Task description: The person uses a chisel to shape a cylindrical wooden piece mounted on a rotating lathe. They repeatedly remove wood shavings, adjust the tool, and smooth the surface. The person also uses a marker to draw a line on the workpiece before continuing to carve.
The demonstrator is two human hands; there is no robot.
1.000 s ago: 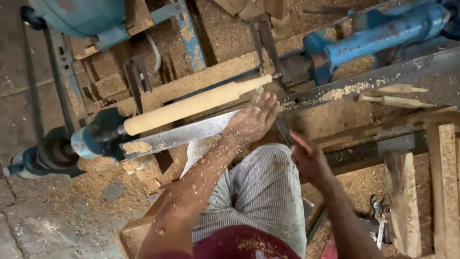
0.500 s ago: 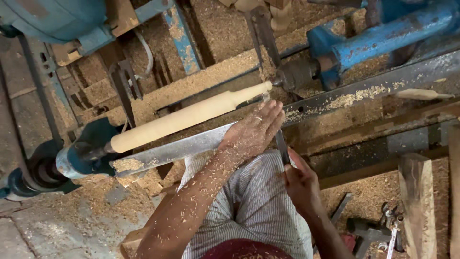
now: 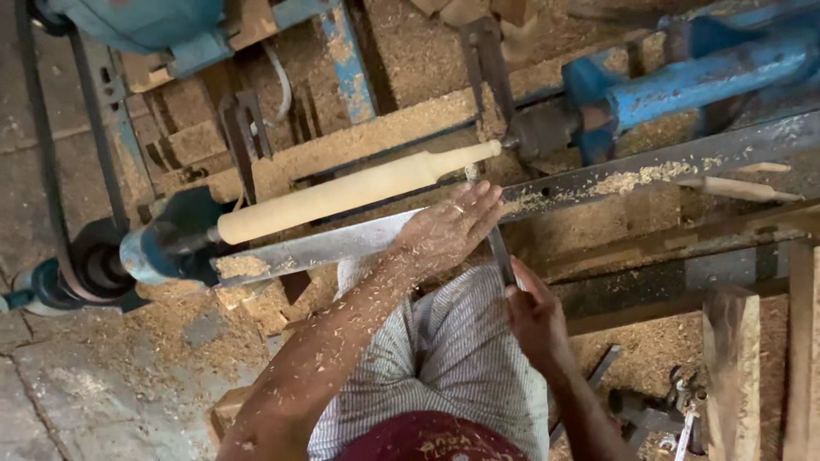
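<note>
A woodturning workshop: a blue lathe point(image 3: 683, 81) spins a pale wooden spindle point(image 3: 350, 192), sawdust point(image 3: 154, 350) covers the floor, and a belt pulley point(image 3: 94, 269) sits at one end.

A long grey metal bar point(image 3: 649, 171) runs across the wood-turning machine, and little heaps of yellow wood dust point(image 3: 628, 179) lie on top of it. A thin, pointy wooden stick point(image 3: 739, 188) rests on the bar near its right end, and the left hand point(image 3: 448, 226) lies on the bar near the middle. Under the machine is a grey stone floor point(image 3: 77, 401), and it has lots of wood shavings point(image 3: 162, 341) spread on it, with a wooden block point(image 3: 730, 376) standing at the right.
</note>
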